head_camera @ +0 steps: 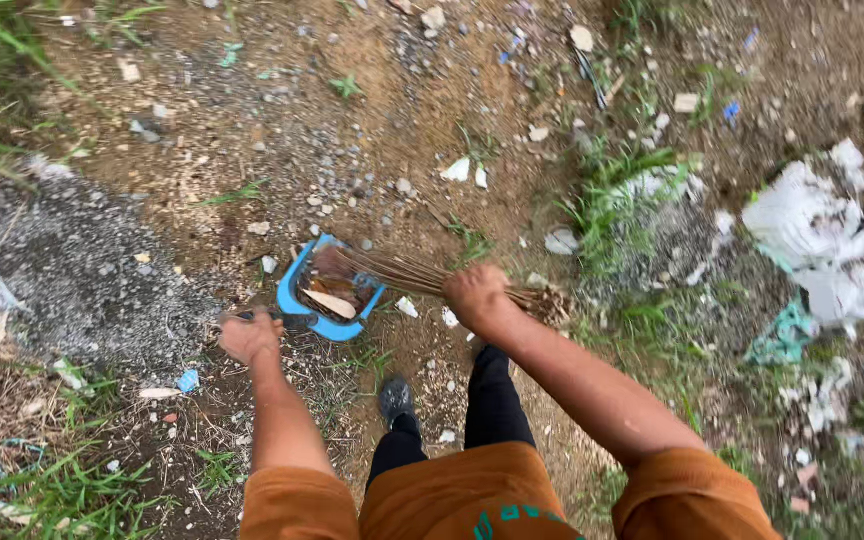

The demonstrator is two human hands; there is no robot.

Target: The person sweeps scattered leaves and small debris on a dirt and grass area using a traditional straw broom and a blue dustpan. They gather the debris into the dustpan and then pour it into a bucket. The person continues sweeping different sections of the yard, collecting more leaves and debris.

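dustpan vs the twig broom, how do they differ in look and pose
The dustpan is blue plastic, resting on the dirt in the left hand; the twig broom is a brown stick bundle gripped in the right hand, its tips over the pan. Both meet at the debris.

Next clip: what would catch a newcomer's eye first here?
The bright blue dustpan at centre, loaded with brown scraps and dry leaves, stands out against the dirt ground. The left hand grips its handle, while the right hand holds a twig broom whose bristles reach into the pan. To the right, crumpled white plastic litter lies among grass tufts.
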